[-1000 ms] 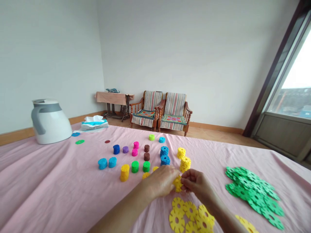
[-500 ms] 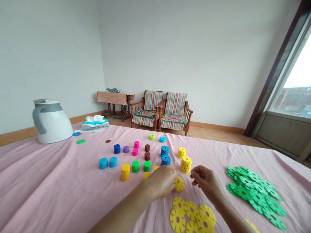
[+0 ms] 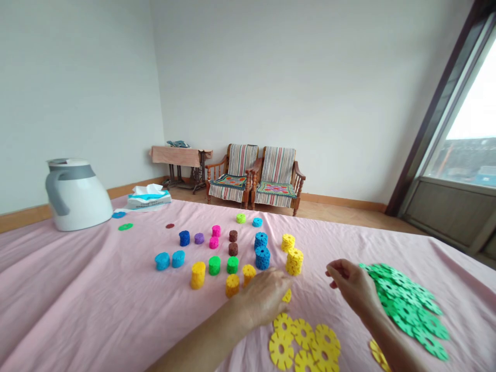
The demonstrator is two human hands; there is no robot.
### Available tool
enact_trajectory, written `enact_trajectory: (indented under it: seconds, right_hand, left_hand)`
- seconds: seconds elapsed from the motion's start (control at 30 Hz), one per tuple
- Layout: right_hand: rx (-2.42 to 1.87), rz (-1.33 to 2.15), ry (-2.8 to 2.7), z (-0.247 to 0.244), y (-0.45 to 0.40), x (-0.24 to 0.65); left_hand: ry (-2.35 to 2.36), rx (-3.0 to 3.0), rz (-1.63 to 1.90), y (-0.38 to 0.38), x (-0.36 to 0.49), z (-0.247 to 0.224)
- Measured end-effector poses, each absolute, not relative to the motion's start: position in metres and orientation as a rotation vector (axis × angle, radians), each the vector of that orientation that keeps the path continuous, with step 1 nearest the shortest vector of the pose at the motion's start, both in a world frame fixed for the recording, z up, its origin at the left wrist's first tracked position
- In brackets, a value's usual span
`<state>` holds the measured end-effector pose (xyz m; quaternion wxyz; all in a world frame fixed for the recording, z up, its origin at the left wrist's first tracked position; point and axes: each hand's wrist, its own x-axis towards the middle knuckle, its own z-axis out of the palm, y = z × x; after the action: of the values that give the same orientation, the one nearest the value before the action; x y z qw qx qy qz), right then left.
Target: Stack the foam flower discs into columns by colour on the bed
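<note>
My left hand (image 3: 267, 295) is closed on a yellow disc stack (image 3: 287, 295), which shows only in part beside the fingers. To the right, my right hand (image 3: 351, 281) hovers with fingers pinched near the green disc pile (image 3: 411, 305); whether anything small is between them cannot be made out. Loose yellow notched discs (image 3: 281, 350) lie in front of my left hand. Taller yellow stacks (image 3: 294, 262) and blue stacks (image 3: 262, 258) stand just beyond it. Orange-yellow stacks (image 3: 198, 275) and green stacks (image 3: 214, 265) are to its left.
On the pink cloth (image 3: 96, 289) are a white kettle (image 3: 83, 201) and a tissue box (image 3: 149, 197) at the back left. Small pink, brown, purple and blue stacks stand mid-table. Two wooden chairs (image 3: 275, 175) are beyond the cloth.
My right hand has moved right, away from the yellow stacks and towards the green pile. My left hand has shifted slightly right and now covers more of the yellow piece.
</note>
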<state>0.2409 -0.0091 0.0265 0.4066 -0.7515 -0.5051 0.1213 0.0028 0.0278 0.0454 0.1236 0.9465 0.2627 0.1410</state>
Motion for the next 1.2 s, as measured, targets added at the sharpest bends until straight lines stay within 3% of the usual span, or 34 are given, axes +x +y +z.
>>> enact_trajectory:
  seconds: [0.4, 0.7, 0.93, 1.2]
  right_hand:
    - [-1.809, 0.317, -1.311, 0.018, -0.004, 0.234]
    - [-1.835, 0.323, -1.354, 0.028, -0.010, 0.230]
    - [-1.764, 0.403, -1.394, 0.028, -0.008, 0.227]
    - [-1.500, 0.903, -1.629, 0.024, -0.017, 0.200]
  left_hand:
    - [0.792, 2.695, 0.483, 0.025, 0.002, 0.047]
    - [0.933, 2.528, 0.991, 0.019, 0.000, 0.077]
    - [1.045, 2.514, 0.739, -0.008, -0.015, 0.046]
    - [1.227, 2.344, 0.681, -0.010, -0.020, 0.023]
